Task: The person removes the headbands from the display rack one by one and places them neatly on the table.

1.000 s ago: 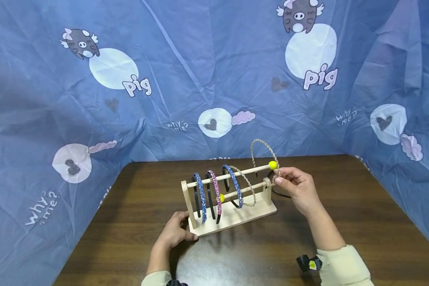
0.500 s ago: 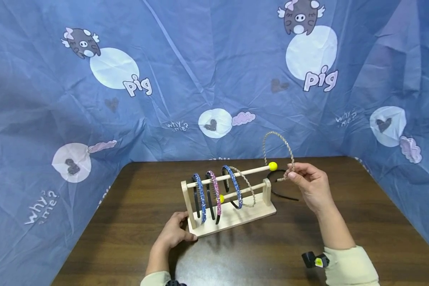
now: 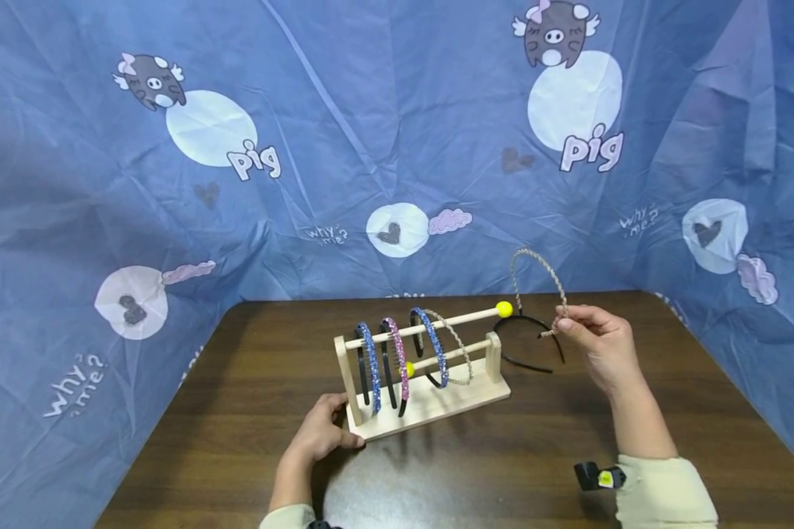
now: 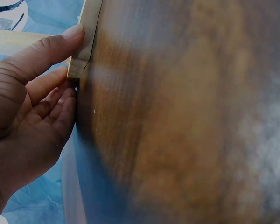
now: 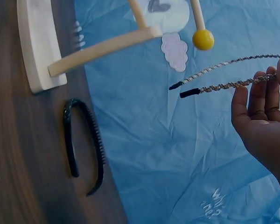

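Observation:
My right hand (image 3: 602, 342) pinches a thin gold beaded headband (image 5: 219, 87) near one end, holding it up in the air to the right of a wooden headband stand (image 3: 430, 408). Both black-tipped ends of this headband point toward the stand in the right wrist view. My left hand (image 3: 320, 427) grips the left end of the stand's base, its thumb along the front edge and the other fingers around the end. On the stand hang a blue glittery headband (image 3: 370, 360), a pink one (image 3: 397, 345), a second blue one (image 3: 433, 338) and another gold beaded one (image 3: 462, 342).
A black toothed headband (image 5: 69, 140) lies on the brown table (image 3: 238, 441) just right of the stand. Yellow balls cap the rods, the upper ball (image 3: 504, 309) jutting out to the right. A blue printed cloth (image 3: 344, 95) hangs behind and around the table.
My right hand has moved right with the gold headband, from around the upper rod's yellow ball to well past it. My left hand and the stand have stayed in place.

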Demonstrator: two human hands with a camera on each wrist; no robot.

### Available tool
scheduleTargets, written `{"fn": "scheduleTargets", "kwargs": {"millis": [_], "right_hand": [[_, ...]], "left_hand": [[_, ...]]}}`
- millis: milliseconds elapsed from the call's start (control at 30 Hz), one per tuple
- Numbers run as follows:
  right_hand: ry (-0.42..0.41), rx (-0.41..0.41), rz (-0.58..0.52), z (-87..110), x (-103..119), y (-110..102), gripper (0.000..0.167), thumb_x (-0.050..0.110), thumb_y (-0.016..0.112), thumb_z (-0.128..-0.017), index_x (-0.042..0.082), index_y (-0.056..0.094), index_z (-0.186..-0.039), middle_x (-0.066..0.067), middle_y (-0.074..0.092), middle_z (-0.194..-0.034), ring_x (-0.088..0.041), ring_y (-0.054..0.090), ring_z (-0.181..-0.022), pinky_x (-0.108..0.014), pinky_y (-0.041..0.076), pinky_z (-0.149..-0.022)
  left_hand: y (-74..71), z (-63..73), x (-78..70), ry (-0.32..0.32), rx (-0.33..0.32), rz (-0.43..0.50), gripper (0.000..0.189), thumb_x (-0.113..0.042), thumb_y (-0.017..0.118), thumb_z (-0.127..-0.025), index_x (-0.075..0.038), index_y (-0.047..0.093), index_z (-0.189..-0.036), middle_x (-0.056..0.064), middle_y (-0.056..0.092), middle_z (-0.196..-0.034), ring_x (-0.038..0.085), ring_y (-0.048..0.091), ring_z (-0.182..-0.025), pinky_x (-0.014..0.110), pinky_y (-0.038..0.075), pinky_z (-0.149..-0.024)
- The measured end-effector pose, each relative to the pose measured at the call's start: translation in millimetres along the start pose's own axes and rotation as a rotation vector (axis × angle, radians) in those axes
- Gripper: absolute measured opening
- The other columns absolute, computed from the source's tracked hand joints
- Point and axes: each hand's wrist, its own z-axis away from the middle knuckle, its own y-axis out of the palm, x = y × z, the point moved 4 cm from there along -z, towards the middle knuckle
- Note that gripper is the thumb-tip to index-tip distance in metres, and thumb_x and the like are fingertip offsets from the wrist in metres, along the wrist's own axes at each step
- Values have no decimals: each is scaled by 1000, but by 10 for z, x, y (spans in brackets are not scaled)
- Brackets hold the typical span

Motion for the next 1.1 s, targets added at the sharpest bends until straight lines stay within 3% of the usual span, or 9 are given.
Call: {"fn": "scheduleTargets", "kwargs": {"millis": [367, 800, 1000, 1100], "right_hand": [[77, -62, -3, 97, -86, -272, 25, -27, 51, -79, -11, 67, -91, -11, 69, -92, -19, 66, -75, -26, 53, -70], [159, -147, 70, 171, -70, -580, 31, -25, 53, -80, -2, 72, -89, -8, 70, -89, -14, 66, -77, -21, 52, -68], [190, -130, 102, 197, -138, -783, 23, -18, 61, -79, -4, 72, -92, -8, 70, -89, -14, 66, -83, -21, 51, -70], [185, -99, 144, 206, -289, -1040, 21, -14, 65, -78, -6, 70, -96, -9, 70, -92, -15, 65, -87, -22, 51, -72]], "left_hand": [[6, 14, 14, -23, 10, -9, 75, -3, 88, -47, 4, 59, -117, 13, 53, -111, 33, 50, -103, 50, 38, -92], [1, 3, 16, -30, 7, -14, 79, -3, 88, -47, 5, 57, -119, 15, 52, -113, 35, 50, -104, 50, 38, -92], [-5, 12, 12, -40, 11, -9, 78, -3, 88, -47, 5, 57, -119, 14, 52, -113, 34, 51, -103, 50, 39, -92], [-5, 13, 11, -35, 12, -10, 78, -3, 88, -47, 5, 57, -119, 14, 52, -113, 34, 51, -103, 50, 39, -91]]}}
